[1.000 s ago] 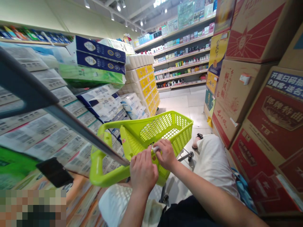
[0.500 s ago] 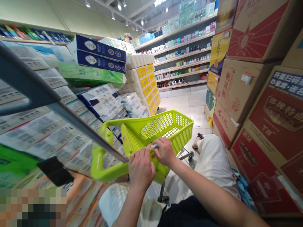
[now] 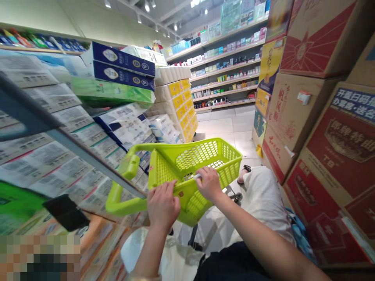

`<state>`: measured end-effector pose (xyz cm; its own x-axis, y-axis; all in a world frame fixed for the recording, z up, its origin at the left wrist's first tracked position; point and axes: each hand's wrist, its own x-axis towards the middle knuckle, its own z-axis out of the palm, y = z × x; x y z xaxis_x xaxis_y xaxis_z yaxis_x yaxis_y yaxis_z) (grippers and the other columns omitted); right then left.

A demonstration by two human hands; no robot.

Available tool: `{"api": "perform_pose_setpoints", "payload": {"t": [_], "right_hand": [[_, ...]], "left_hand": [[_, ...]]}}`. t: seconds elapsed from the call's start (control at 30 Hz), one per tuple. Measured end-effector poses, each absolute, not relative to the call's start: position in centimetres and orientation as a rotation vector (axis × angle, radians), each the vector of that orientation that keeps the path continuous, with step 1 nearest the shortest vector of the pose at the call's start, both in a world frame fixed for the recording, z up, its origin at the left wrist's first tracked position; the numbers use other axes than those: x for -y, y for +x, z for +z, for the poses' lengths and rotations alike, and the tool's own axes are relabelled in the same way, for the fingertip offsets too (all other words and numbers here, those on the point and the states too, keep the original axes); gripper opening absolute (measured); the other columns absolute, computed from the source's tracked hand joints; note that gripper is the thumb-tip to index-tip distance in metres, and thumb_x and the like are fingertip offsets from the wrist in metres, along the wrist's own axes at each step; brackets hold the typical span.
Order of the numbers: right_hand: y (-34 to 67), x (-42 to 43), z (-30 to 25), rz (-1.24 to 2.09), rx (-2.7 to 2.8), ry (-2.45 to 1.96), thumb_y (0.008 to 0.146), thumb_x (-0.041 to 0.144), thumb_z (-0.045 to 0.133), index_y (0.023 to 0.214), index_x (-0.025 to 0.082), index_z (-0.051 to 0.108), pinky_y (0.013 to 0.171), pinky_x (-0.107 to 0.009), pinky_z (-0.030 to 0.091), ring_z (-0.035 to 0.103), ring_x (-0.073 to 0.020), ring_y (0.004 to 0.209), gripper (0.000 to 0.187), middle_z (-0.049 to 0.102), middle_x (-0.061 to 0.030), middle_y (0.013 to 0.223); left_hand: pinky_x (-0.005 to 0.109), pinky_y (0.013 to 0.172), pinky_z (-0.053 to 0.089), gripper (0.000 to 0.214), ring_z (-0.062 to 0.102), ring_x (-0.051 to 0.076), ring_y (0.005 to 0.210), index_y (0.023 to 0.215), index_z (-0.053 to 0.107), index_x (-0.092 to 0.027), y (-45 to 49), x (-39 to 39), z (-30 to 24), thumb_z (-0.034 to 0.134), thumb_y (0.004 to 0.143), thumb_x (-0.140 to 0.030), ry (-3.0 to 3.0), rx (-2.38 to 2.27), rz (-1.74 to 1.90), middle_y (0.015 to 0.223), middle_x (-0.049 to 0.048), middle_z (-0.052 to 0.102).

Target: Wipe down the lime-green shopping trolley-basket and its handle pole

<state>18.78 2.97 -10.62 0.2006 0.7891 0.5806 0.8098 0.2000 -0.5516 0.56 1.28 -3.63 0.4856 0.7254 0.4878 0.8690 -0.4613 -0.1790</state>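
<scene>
A lime-green shopping cart with latticed sides stands sideways before me. My left hand is closed over its near rim, fingers curled over the edge. Close beside that hand ends a slanting grey metal pole, joined to a dark frame at upper left; whether my hand touches the pole is hidden. Further along the rim, my right hand is closed around a short white rod-like object, whose ends poke out on both sides of the fist. That fist rests at the cart's near side. The basket's visible inside shows only its lattice.
Stacked paper packs line the left, with yellow-labelled packs beyond. Cardboard cartons are piled high on the right. Tiled floor leads to long shelves of small goods. A black phone-like slab lies at lower left.
My left hand has slid left along the rim, and my right hand has moved right with the white object, widening the gap. The cart's handle end has shifted slightly left.
</scene>
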Motion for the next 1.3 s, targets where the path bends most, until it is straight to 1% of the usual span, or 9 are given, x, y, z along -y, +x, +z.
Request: {"api": "perform_pose_setpoints", "payload": {"t": [0.2,0.37,0.47,0.57,0.73,0.9,1.03,1.2,1.3], "right_hand": [[18.0,-2.5,-10.7,-0.035,1.674,-1.501,0.079,0.018,0.055,0.09,0.022,0.063,0.082,-0.033,0.032,0.051,-0.021,0.086,0.014,0.064,-0.0033,0.088],[23.4,-1.5,-12.8,-0.18,1.417,-1.665,0.08,0.014,0.054,0.09,0.023,0.064,0.098,-0.039,0.027,0.051,-0.0233,0.096,0.016,0.065,-0.0043,0.092],[24.0,-1.0,-13.1,-0.215,1.309,-1.716,0.08,0.013,0.053,0.092,0.023,0.064,0.101,-0.041,0.025,0.05,-0.0247,0.1,0.019,0.065,-0.0051,0.095],[21.4,-1.1,-12.7,-0.164,1.41,-1.649,0.079,0.014,0.055,0.093,0.022,0.064,0.097,-0.039,0.031,0.05,-0.0243,0.096,0.019,0.064,-0.0059,0.095],[18.5,-1.6,-12.5,-0.126,1.606,-1.519,0.078,0.012,0.055,0.103,0.023,0.063,0.096,-0.036,0.033,0.05,-0.0227,0.1,0.028,0.063,-0.0062,0.103],[23.6,-0.4,-14.2,-0.211,1.483,-1.606,0.079,0.011,0.052,0.101,0.022,0.063,0.098,-0.037,0.032,0.05,-0.0233,0.103,0.026,0.063,-0.0056,0.101],[26.4,0.4,-14.9,-0.237,1.318,-1.72,0.081,0.011,0.049,0.098,0.02,0.062,0.093,-0.038,0.034,0.05,-0.0244,0.097,0.023,0.063,-0.007,0.097],[21.3,-0.6,-13.6,-0.158,1.41,-1.646,0.078,0.01,0.052,0.097,0.022,0.063,0.094,-0.038,0.033,0.049,-0.0242,0.097,0.024,0.063,-0.0061,0.096],[17.6,-1.4,-12.9,-0.116,1.571,-1.524,0.078,0.011,0.055,0.104,0.023,0.063,0.095,-0.036,0.033,0.05,-0.0227,0.1,0.03,0.063,-0.0056,0.102]], "left_hand": [[0.04,0.085,0.038,0.036,0.063,0.023,0.09,0.106,0.068,-0.024,-1.1,-2.1,-3.4,0.05,0.076,-0.013,-2.343,1.356,-0.465,0.09,0.0019,0.069],[0.045,0.097,0.037,0.031,0.061,0.026,0.099,0.101,0.07,-0.022,-1.3,-2.4,-4.2,0.049,0.079,-0.015,-2.254,1.403,-0.545,0.098,0.0069,0.07],[0.051,0.111,0.026,0.042,0.053,0.03,0.12,0.117,0.064,-0.018,0.5,-2.0,-5.7,0.049,0.078,-0.015,-2.246,1.364,-0.588,0.122,0.0126,0.064],[0.05,0.117,0.02,0.058,0.043,0.03,0.133,0.135,0.05,-0.015,2.8,-1.8,-7.4,0.05,0.077,-0.014,-2.389,1.307,-0.553,0.137,0.0139,0.055],[0.054,0.118,0.018,0.064,0.047,0.029,0.128,0.137,0.047,-0.016,3.9,-2.1,-8.9,0.051,0.074,-0.012,-2.507,1.321,-0.462,0.131,0.013,0.058],[0.053,0.119,0.016,0.063,0.046,0.028,0.128,0.138,0.047,-0.017,2.9,-2.3,-9.0,0.05,0.075,-0.011,-2.507,1.333,-0.475,0.129,0.0122,0.058],[0.054,0.12,0.013,0.06,0.044,0.029,0.13,0.137,0.049,-0.017,3.1,-2.3,-9.5,0.05,0.077,-0.013,-2.501,1.392,-0.526,0.13,0.0117,0.057],[0.056,0.12,0.013,0.06,0.044,0.03,0.129,0.135,0.05,-0.018,3.6,-2.3,-9.9,0.051,0.075,-0.014,-2.5,1.408,-0.564,0.129,0.012,0.058],[0.056,0.119,0.015,0.063,0.045,0.03,0.129,0.136,0.05,-0.019,3.5,-2.2,-9.9,0.052,0.073,-0.013,-2.507,1.395,-0.574,0.129,0.0118,0.058]]}}
